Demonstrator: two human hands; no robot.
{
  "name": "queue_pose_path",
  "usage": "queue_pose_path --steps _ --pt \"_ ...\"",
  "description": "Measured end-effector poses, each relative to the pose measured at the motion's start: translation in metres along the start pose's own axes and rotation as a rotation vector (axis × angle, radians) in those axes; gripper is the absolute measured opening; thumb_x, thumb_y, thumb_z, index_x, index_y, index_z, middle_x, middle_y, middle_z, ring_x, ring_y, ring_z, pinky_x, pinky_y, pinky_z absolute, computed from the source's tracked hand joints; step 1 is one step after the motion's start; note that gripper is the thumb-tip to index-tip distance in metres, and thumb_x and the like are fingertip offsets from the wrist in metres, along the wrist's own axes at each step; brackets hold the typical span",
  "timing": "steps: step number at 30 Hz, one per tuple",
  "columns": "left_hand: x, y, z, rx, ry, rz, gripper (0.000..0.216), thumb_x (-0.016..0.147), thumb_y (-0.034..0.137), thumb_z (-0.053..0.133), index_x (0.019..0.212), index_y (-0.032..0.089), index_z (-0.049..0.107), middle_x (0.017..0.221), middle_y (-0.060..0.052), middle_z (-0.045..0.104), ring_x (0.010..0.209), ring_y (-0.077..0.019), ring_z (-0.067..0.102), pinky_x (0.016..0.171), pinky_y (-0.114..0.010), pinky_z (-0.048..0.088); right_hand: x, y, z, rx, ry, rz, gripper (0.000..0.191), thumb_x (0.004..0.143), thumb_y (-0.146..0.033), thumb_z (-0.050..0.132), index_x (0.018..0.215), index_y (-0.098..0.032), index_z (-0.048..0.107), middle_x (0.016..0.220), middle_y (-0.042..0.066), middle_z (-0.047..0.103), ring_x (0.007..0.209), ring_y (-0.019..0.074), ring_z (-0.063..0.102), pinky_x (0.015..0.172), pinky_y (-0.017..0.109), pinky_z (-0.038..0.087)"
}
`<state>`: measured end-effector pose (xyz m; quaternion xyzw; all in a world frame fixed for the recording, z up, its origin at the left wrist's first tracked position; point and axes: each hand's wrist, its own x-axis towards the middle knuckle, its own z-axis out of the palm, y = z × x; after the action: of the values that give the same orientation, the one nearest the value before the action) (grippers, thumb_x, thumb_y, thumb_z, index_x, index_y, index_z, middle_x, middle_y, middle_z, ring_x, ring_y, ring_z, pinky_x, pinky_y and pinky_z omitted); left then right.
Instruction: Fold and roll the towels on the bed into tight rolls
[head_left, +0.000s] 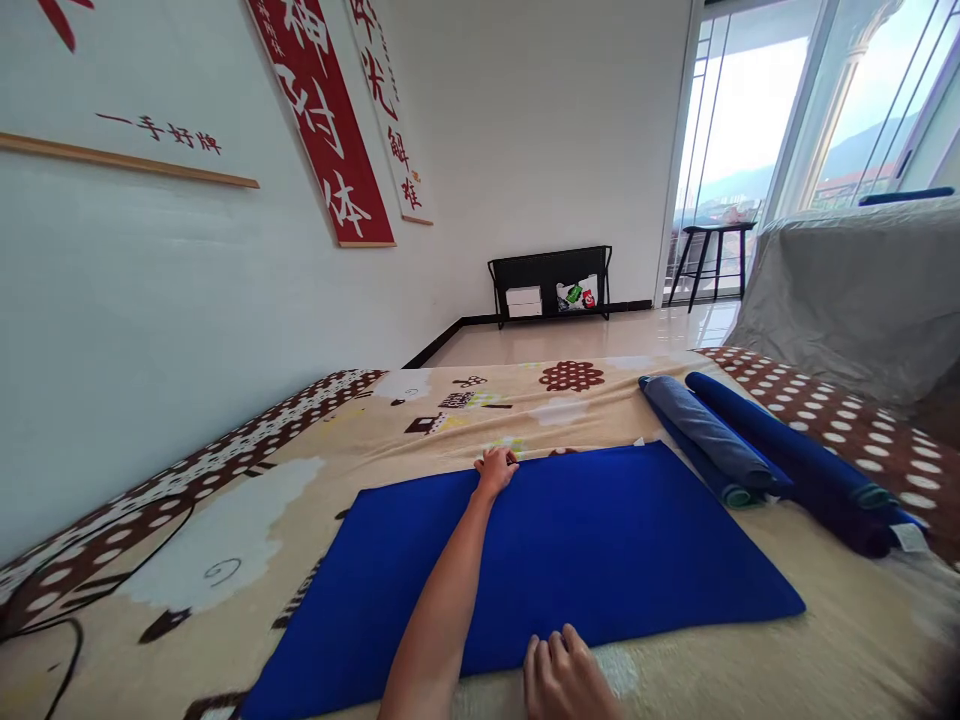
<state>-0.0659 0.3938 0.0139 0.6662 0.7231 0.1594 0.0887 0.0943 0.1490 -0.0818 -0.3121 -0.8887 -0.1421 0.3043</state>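
A blue cloth (630, 540) lies spread out, mostly flat, on a beige patterned blanket (330, 540). My left hand (496, 468) reaches across it to the far edge, its fingers closed on the cloth there. At the near edge is my right hand (568, 678), with curled fingers closed at the border of the same cloth; the fingertips are partly hidden. Off to the right of the cloth are a greyish-blue rolled cloth (705, 430) and a dark blue rolled cloth (795, 450), lying side by side, with a white tag at the end of the dark one.
A black cable (79, 650) runs over the blanket at the left. A white wall with hanging banners (322, 120) borders that side. Beyond the blanket stand a black rack (551, 270) and a dark stool (716, 235). Covered furniture (847, 290) is at the right.
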Motion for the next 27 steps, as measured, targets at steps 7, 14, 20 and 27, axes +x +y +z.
queue_pose_path --steps 7,14,20,27 --pt "0.001 0.012 -0.024 -0.253 0.026 -0.006 0.038 0.095 0.037 0.062 0.127 0.017 0.059 0.128 -0.011 0.061 0.109 -0.0234 0.063 0.092 -0.045 0.055 0.018 0.022 -0.046 -0.01 0.273 -0.027 0.023 0.085 -0.011 0.046 0.084 -0.015 0.069 0.052 0.006 0.062 0.044 0.0182 0.056 0.056 0.032 0.046" --pt "-0.008 0.017 -0.137 -0.736 0.171 0.046 0.033 0.092 0.044 0.062 0.106 0.013 0.062 0.096 -0.007 0.066 0.086 -0.018 0.065 0.076 -0.034 0.056 0.074 0.103 -0.216 0.283 0.383 0.142 0.019 0.095 -0.019 0.052 0.099 -0.025 0.069 0.06 -0.005 0.066 0.049 0.0098 0.061 0.055 0.022 0.047" --pt "-0.069 0.031 -0.267 -1.147 0.295 0.253 0.04 0.072 0.046 0.078 0.097 0.02 0.06 0.082 0.001 0.063 0.071 -0.0117 0.061 0.067 -0.026 0.051 0.108 0.189 -0.324 0.333 0.59 0.57 0.018 0.089 -0.036 0.067 0.1 -0.026 0.077 0.067 -0.003 0.072 0.052 0.01 0.065 0.045 0.019 0.049" --pt "-0.135 0.061 -0.32 -1.223 0.349 0.371 0.034 0.069 0.031 0.087 0.096 0.017 0.072 0.07 0.0 0.063 0.06 -0.0092 0.054 0.055 -0.023 0.038 0.142 0.24 -0.352 1.039 0.685 0.629 0.02 0.084 -0.02 0.071 0.099 -0.007 0.07 0.078 0.003 0.074 0.073 0.0131 0.072 0.075 0.031 0.058"
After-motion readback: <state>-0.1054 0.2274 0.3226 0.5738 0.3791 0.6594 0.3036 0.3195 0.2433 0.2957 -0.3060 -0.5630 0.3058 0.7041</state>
